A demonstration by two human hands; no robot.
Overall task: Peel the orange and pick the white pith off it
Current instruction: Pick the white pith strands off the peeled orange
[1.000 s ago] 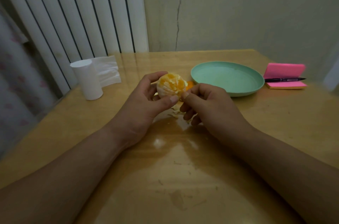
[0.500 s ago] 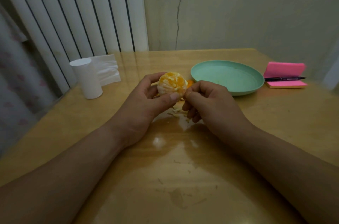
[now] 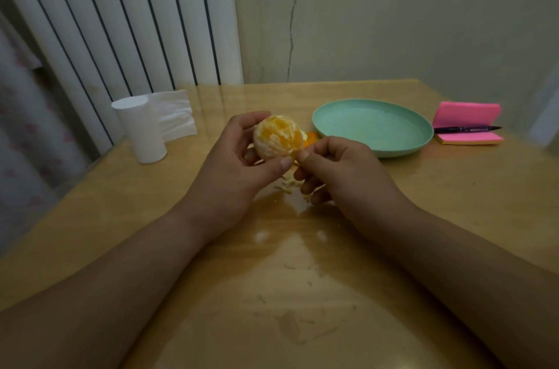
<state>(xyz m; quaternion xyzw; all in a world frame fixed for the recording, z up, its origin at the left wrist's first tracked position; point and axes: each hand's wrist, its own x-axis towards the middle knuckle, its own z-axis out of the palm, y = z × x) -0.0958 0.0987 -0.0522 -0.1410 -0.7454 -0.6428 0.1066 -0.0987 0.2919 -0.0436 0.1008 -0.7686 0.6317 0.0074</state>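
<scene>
The orange (image 3: 278, 138), peeled and with its segments showing, is held above the counter (image 3: 302, 293) just left of the green plate (image 3: 375, 152) and a little nearer the person than it. It is cupped by the left hand (image 3: 236, 169), whose fingers are curled round the side away from the plate and whose thumb is pressed under its lower edge. Patches of white pith (image 3: 266, 152) are left on its skin. At the edge of the orange nearest the plate, pith is pinched between the thumb and forefinger of the right hand (image 3: 341, 169); the strand itself is too small to be made out. The other fingers of that hand are curled underneath. The two hands are brought together, their thumb tips almost touching.

Pale scraps (image 3: 287, 184) are scattered on the counter below the hands, to the plate's near left. A bit of orange peel (image 3: 311, 137) is seen just beside the plate's left rim, behind the hands. To the plate's right a pink pad of sticky notes (image 3: 465, 114) is laid with a black pen (image 3: 465, 129) across it. Well to the plate's left a white paper roll (image 3: 140, 129) is stood upright.
</scene>
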